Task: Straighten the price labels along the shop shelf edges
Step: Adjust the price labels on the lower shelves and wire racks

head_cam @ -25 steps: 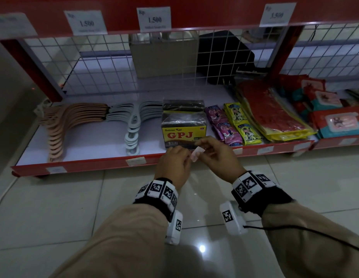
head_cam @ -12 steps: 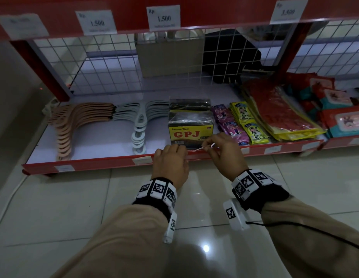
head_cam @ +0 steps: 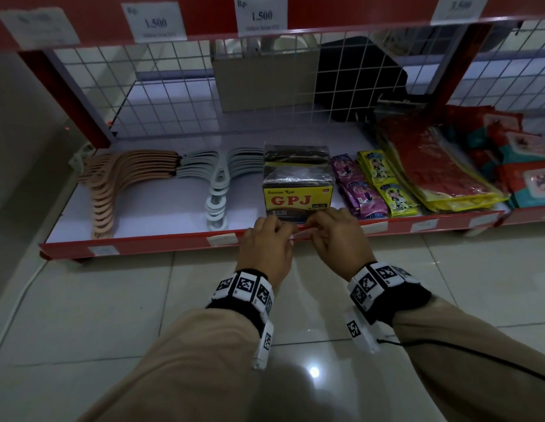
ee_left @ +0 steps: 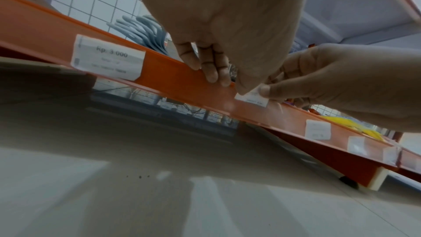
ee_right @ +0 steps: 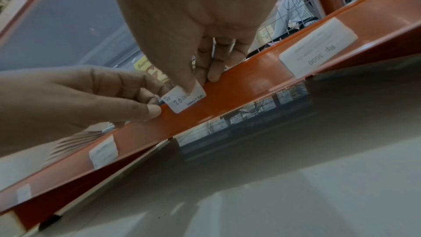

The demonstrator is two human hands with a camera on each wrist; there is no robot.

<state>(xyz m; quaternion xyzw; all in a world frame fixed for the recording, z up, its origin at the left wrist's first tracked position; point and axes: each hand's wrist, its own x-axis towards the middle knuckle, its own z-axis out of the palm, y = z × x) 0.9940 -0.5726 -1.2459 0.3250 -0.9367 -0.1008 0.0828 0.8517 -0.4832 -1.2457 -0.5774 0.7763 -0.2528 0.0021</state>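
Lowered onto the shelf edge (ee_right: pixel 239 86), the price label (ee_right: pixel 184 99) sits pinched under both hands' fingers (ee_right: pixel 152 110).

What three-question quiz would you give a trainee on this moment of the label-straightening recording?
1. True or false: the right hand has its fingers on the price label at the lower shelf edge.
2. Which product stands on the shelf directly behind the right hand and the left hand? A) stacked hangers B) GPJ box C) wet wipes
3. Fill in: in the left wrist view, the neighbouring label, to the left of the left hand, reads 3.___.

Key: 1 true; 2 B; 3 000.
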